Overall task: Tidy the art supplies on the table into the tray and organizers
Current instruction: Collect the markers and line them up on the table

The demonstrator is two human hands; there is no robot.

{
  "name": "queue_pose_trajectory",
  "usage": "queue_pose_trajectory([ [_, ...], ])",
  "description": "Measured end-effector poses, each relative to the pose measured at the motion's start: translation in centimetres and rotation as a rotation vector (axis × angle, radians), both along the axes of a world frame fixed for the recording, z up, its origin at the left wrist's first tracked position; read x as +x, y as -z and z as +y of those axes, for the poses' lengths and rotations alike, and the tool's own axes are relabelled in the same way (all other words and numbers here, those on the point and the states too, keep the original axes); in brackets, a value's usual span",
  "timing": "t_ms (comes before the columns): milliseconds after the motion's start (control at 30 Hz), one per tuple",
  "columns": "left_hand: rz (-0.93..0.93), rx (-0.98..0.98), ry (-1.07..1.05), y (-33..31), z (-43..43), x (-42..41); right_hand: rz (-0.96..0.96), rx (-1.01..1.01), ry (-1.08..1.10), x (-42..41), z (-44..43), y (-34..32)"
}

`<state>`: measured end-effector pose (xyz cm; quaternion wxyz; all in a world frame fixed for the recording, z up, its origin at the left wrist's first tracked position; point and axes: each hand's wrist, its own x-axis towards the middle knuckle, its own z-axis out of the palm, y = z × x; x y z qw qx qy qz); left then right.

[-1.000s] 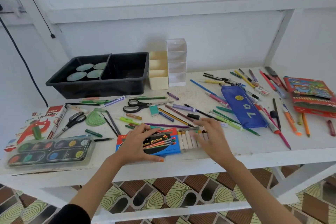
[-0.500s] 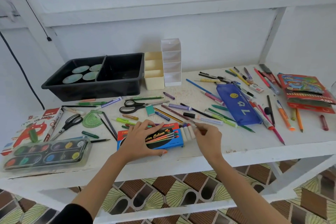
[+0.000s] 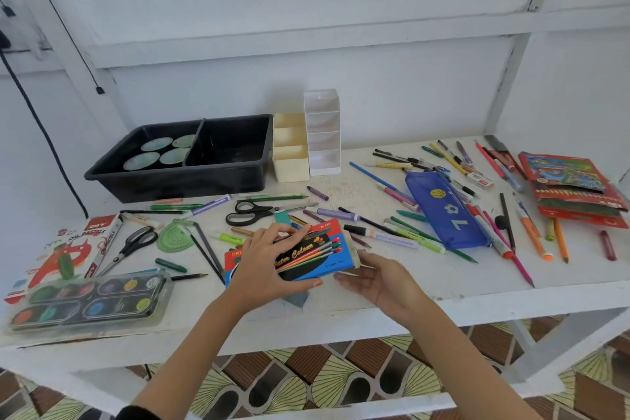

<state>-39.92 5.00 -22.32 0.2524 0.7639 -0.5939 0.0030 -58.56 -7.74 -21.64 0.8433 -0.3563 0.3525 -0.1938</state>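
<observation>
**Paint box in hand; sorting barely begun**

Left hand (image 3: 269, 266) is gripping the blue-and-red cardboard watercolour box (image 3: 306, 254), lifting it slightly at the white table's (image 3: 443, 286) front edge; right hand (image 3: 381, 280) is cupping its end, fingers loose. Black plastic tray (image 3: 177, 177) is holding only round discs; cream and white organizers (image 3: 306, 147) are looking empty. Pens, scissors, pouch lying scattered. White walls, patterned floor

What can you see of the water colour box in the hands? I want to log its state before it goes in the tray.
The water colour box is a flat cardboard pack, blue and red with a black panel showing coloured brushes and yellow script. It looks closed and sits tilted, its right end lifted. The left hand grips it from above, fingers over the top edge, thumb at the near edge. The right hand touches its right end, open. It sits at the front middle of the white table.
</observation>
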Motion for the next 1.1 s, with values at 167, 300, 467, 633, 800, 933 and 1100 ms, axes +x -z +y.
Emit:
queue_pose_trajectory([
  [167, -0.013, -0.01, -0.032, -0.2, -0.3, 0.0, -0.06, -0.07, 0.033, -0.1, -0.5, -1.0],
  [300, -0.042, -0.024, -0.047, -0.1, -0.5, -0.2, -0.016, -0.225, 0.017, 0.0, -0.4, -1.3],
  [467, -0.098, -0.043, -0.075, -0.2, -0.7, -0.6, -0.055, -0.101, 0.079, 0.4, 0.1, -1.5],
  [633, -0.135, -0.101, -0.077, -0.3, -0.6, -0.7, -0.058, 0.015, 0.085, 0.6, -0.1, -2.0],
  [800, -0.172, -0.095, -0.095, -0.1, -0.7, -0.7, -0.005, 0.025, 0.087, 1.2, -0.4, -2.1],
  [933, -0.19, -0.084, -0.113, 0.0, -0.6, -0.9, 0.016, -0.04, 0.102, 1.5, -0.2, -2.1],
  [1100, -0.211, -0.083, -0.097, 0.0, -0.5, -0.7, 0.06, -0.096, 0.162, 1.8, 0.1, -1.9],
])
